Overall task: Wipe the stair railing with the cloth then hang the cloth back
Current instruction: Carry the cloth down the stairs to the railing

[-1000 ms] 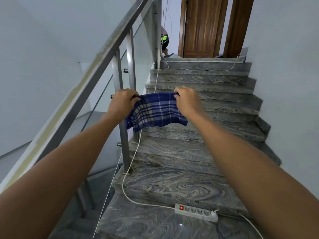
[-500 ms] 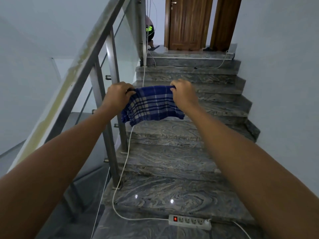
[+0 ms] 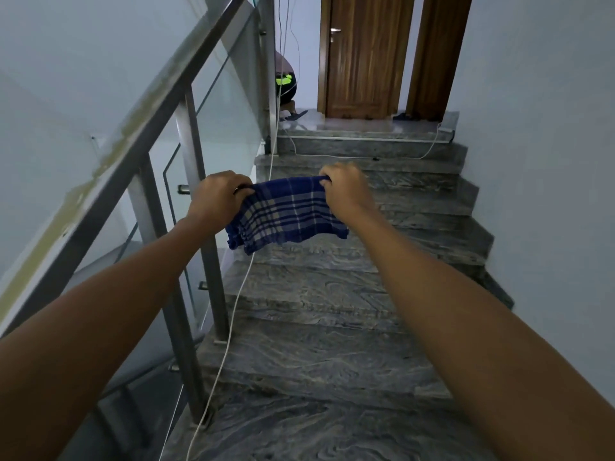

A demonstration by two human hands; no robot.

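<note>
From my head view, my left hand (image 3: 219, 194) and right hand (image 3: 346, 188) are both closed on the cloth (image 3: 286, 214), stretched between my 2 fists, so I should carry it taut leftward onto the railing (image 3: 159, 104).

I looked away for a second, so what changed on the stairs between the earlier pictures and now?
The view moved on up the stairs, and the power strip dropped out of sight. Unchanged: left hand and right hand keep the blue checked cloth stretched between them, off the railing.
</note>
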